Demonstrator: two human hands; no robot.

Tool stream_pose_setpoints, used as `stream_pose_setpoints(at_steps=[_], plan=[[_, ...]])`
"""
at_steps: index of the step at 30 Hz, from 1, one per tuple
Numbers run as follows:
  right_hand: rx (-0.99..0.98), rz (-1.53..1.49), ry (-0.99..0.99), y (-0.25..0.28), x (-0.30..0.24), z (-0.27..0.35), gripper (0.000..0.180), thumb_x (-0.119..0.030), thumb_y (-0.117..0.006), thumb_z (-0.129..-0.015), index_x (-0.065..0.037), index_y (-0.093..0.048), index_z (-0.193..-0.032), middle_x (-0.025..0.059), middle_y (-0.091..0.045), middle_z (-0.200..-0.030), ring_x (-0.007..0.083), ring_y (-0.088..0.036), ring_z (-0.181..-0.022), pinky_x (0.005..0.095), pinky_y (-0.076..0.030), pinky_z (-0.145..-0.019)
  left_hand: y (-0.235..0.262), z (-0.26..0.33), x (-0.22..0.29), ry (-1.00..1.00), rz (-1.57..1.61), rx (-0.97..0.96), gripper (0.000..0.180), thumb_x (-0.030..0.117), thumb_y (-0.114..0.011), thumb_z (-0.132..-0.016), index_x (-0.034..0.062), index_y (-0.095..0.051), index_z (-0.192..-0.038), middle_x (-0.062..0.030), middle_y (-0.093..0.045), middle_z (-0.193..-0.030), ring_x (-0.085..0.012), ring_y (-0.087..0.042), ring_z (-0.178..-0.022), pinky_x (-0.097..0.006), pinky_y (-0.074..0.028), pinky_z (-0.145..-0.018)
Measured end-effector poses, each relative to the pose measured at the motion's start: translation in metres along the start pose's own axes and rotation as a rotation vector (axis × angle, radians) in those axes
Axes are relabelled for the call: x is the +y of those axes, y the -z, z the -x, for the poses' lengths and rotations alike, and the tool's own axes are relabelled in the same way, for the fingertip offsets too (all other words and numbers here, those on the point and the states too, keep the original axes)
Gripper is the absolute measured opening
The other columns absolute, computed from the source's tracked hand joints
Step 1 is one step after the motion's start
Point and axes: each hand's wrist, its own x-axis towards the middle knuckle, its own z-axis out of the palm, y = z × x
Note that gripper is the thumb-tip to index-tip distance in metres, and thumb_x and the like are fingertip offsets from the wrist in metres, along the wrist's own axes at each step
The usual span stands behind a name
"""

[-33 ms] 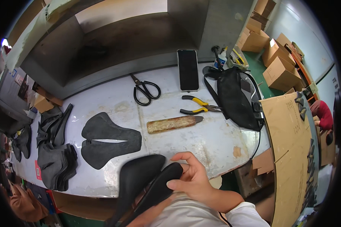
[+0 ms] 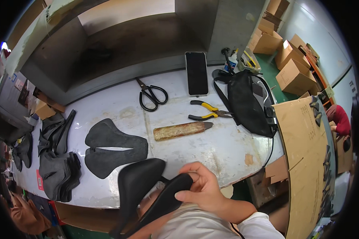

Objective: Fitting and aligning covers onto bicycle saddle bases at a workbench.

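Observation:
A black bicycle saddle point(image 2: 141, 181) with a long slot down its middle is held up at the table's front edge. My right hand point(image 2: 203, 187) is closed on the wide end of its right half, thumb on the near side and fingers curled behind. My left hand point(image 2: 148, 204) shows only as a bit of skin through the slot; the saddle hides its fingers. Just beyond the saddle, a dark grey saddle-shaped sheet point(image 2: 117, 145) with a slit lies flat. To its right rests a hand tool point(image 2: 179, 131) with a worn, wrapped handle and a short dark tip.
Black-handled scissors point(image 2: 151, 95), a phone point(image 2: 196, 73), yellow-black pliers point(image 2: 209, 110) and a black bag point(image 2: 249, 103) lie farther back. Stacked dark grey sheets point(image 2: 60, 175) sit at left. Cardboard point(image 2: 303, 155) carrying small dark pieces stands at right. A person in red point(image 2: 341, 121) is far right.
The saddle's left half has swung a little left and up, and the slot between the halves looks wider. My right hand keeps its grip in nearly the same place.

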Motion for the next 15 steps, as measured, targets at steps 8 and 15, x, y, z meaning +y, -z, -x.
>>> stream_pose_setpoints(at_steps=[8, 15], plan=[[-0.262, 0.542, -0.118, 0.017, 0.002, 0.0, 0.014, -0.013, -0.062, -0.096, -0.002, -0.054, -0.092, -0.0003, -0.058, -0.076, 0.0061, -0.051, -0.069, 0.0235, -0.042, -0.061, -0.016, 0.001, 0.046, 0.23, -0.021, 0.219, 0.041, 0.009, -0.082, -0.07, -0.0046, -0.064, -0.104, -0.0077, -0.065, -0.089, -0.0154, -0.061, -0.08, -0.028, -0.047, -0.068], [-0.405, 0.515, -0.093, 0.024, -0.007, 0.0, 0.032, -0.03, -0.049, -0.103, -0.005, -0.056, -0.085, -0.0028, -0.047, -0.061, 0.0067, -0.04, -0.054, 0.0257, -0.035, -0.05, -0.001, 0.011, 0.029, 0.166, -0.126, 0.04, 0.038, 0.001, -0.075, -0.068, -0.0059, -0.063, -0.103, -0.0137, -0.068, -0.091, -0.0204, -0.066, -0.083, -0.029, -0.053, -0.076]])
